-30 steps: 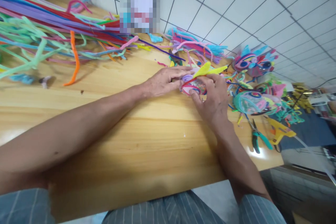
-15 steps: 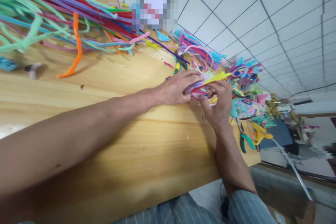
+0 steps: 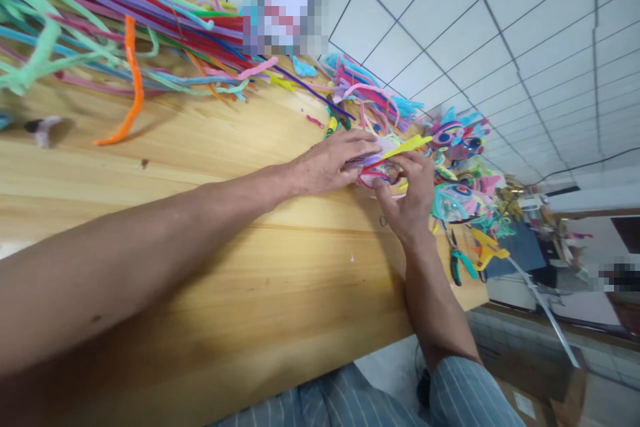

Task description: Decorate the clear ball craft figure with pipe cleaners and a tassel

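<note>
My left hand lies on the wooden table with its fingers closed over a small pipe-cleaner craft piece of coiled purple, pink and red stems. My right hand pinches the same piece from the near side, thumb below and fingers on top. A yellow-green pipe cleaner sticks out of the piece to the right, just above my right fingers. Most of the piece is hidden under both hands.
A long heap of loose pipe cleaners covers the table's far left. Finished colourful pipe-cleaner figures lie right of my hands. Green-handled pliers and a yellow glue gun rest near the right edge. A tiled wall rises behind.
The view has swung left and pulled back, so hands and craft appear farther right. Both hands keep their grip on the piece, with fingers shifting slightly over it.
</note>
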Demonstrator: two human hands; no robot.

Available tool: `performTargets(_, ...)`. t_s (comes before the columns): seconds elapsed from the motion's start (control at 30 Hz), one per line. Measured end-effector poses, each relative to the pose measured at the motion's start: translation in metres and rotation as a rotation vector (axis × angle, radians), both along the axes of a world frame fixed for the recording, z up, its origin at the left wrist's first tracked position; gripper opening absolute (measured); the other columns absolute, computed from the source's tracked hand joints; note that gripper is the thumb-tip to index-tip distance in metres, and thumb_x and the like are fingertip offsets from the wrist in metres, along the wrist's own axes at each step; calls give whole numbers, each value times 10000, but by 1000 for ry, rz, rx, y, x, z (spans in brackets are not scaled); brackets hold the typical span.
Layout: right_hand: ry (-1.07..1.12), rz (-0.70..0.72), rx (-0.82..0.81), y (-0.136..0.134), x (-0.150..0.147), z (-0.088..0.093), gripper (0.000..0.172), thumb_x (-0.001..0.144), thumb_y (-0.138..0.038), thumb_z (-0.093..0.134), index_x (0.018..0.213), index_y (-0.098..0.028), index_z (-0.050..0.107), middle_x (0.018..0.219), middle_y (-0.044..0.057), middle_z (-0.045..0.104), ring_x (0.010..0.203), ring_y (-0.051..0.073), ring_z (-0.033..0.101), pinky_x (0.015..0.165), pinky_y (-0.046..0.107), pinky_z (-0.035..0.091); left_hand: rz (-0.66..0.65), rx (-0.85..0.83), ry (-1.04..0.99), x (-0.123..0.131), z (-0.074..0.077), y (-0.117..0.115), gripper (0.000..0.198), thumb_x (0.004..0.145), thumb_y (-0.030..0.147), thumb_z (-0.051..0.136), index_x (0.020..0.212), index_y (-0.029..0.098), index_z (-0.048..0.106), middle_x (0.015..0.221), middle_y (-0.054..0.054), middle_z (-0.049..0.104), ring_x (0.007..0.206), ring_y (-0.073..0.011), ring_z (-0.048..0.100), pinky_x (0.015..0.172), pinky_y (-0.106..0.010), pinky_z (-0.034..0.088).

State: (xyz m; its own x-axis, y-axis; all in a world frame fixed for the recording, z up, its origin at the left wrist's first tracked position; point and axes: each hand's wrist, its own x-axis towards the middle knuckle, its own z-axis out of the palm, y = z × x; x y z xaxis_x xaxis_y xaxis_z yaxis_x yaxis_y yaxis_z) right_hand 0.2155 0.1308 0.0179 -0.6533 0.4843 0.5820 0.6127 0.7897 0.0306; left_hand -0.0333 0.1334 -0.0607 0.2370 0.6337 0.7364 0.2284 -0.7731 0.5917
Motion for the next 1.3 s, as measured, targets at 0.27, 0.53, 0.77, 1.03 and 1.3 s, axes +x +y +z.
performTargets(0.27, -2, -24, 11, -1, -2, -2, 388, 1054, -450, 704, 1394, -270, 648, 1345, 146, 690, 1252, 345, 668, 1042, 555, 600, -90, -87, -58, -7, 1, 2, 456, 1064, 352, 694, 1514, 287, 732, 1635, -143, 677, 1548, -330, 620, 1309, -570, 490)
performTargets(0.53, 8, -26, 28, -4, -7, -3, 371, 1062, -450, 696, 1379, -262, 648, 1335, 152, 692, 1244, 348, 666, 1096, 577, 559, -80, -111, -25, -9, 7, 0, 494, 1010, 279, 709, 1502, 243, 724, 1604, -150, 692, 1538, -335, 610, 1302, -549, 490)
performTargets(0.77, 11, -57, 48, -7, -12, -9, 372, 1075, -433, 659, 1404, -260, 639, 1361, 163, 672, 1259, 348, 661, 1086, 568, 567, -78, -175, -29, -8, 19, -9, 482, 944, 197, 689, 1424, 231, 702, 1561, -142, 686, 1450, -315, 646, 1231, -514, 539)
performTargets(1.03, 64, -34, 50, -32, -34, -16, 550, 1043, -321, 696, 1558, -252, 512, 1416, 179, 669, 1307, 370, 638, 1106, 598, 552, 136, -272, -33, -3, 39, -28, 453, 938, 357, 787, 1355, 222, 673, 1302, -108, 700, 1259, -298, 667, 1132, -488, 570)
performTargets(1.3, 186, -5, 96, -42, -46, -24, 835, 1039, -359, 718, 1716, -207, 252, 1395, 200, 689, 1263, 372, 669, 1045, 620, 605, 128, -304, -106, 1, 35, -32, 325, 994, 395, 727, 1284, 261, 669, 1399, -107, 690, 1428, -306, 610, 1264, -535, 474)
